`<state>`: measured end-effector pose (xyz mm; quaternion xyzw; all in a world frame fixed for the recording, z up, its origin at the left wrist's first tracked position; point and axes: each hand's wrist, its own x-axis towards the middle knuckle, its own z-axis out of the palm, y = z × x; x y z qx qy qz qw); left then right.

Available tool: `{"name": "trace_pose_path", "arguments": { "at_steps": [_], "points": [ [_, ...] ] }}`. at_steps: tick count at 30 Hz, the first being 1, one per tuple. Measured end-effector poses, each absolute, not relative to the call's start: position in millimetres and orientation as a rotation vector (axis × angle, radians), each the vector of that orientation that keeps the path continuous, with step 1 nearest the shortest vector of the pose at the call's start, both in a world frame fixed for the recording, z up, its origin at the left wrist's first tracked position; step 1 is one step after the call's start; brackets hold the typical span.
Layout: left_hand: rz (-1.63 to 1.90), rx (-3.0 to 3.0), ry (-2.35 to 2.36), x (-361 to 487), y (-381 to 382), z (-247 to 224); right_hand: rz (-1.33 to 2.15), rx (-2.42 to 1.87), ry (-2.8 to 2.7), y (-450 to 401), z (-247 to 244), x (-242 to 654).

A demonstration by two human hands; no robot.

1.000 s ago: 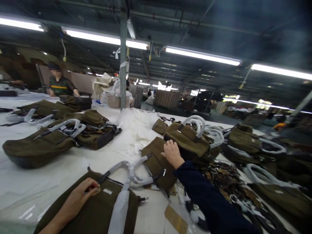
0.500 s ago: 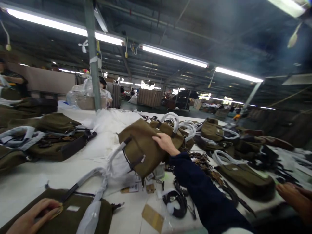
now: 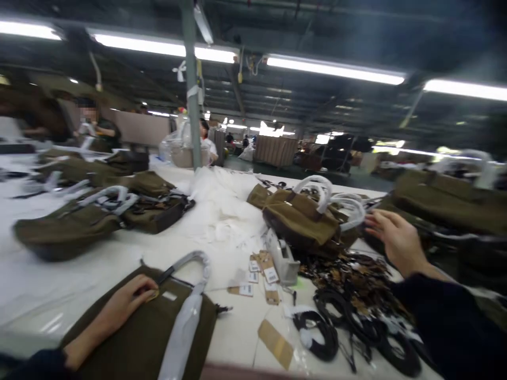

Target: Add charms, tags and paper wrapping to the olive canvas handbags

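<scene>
My left hand [image 3: 129,298] rests on an olive bag [image 3: 119,338] at the lower left, near its small white label. The fingers are pressed together, with a small beige bit at the tips that I cannot make out. This bag's handle [image 3: 186,316] is wrapped in pale film. At the right, my right hand [image 3: 398,240] is raised with its fingers outstretched and holds nothing. Its fingertips are close to the wrapped handles [image 3: 350,211] beside an upright olive bag with a dark base [image 3: 301,216]; whether they touch is unclear.
Cardboard tags [image 3: 265,274], a grey tape dispenser [image 3: 282,258], coiled black straps [image 3: 317,335] and a heap of brown pieces [image 3: 356,279] lie on the table. White sheets [image 3: 225,206] and more olive bags [image 3: 71,227] are beyond. A blurred bag [image 3: 455,198] is at the right.
My right hand has let go of the tilted bag and moved right; that bag no longer hangs before the upright one. The view has turned left. My left hand stays on its bag.
</scene>
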<state>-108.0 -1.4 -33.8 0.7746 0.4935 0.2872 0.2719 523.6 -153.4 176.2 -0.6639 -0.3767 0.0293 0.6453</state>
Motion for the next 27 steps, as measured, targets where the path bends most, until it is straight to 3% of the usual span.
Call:
{"name": "trace_pose_path", "arguments": {
  "at_steps": [7,12,17,22,27],
  "points": [
    [0.711,2.104,1.324,-105,-19,-2,0.882,-1.455,-1.408,-117,61,338],
    [0.881,2.12,1.514,-121,-42,-2,1.132,-1.562,-1.447,-42,13,233],
    [1.251,1.856,2.029,-158,-75,-35,1.176,-1.682,-1.347,-1,-22,179],
    [1.31,1.334,1.912,-166,-107,-58,1.154,-1.588,-1.367,7,-11,155],
    [1.434,1.003,1.722,-134,-128,-43,1.094,-1.322,-1.469,7,72,141]
  ]
}}
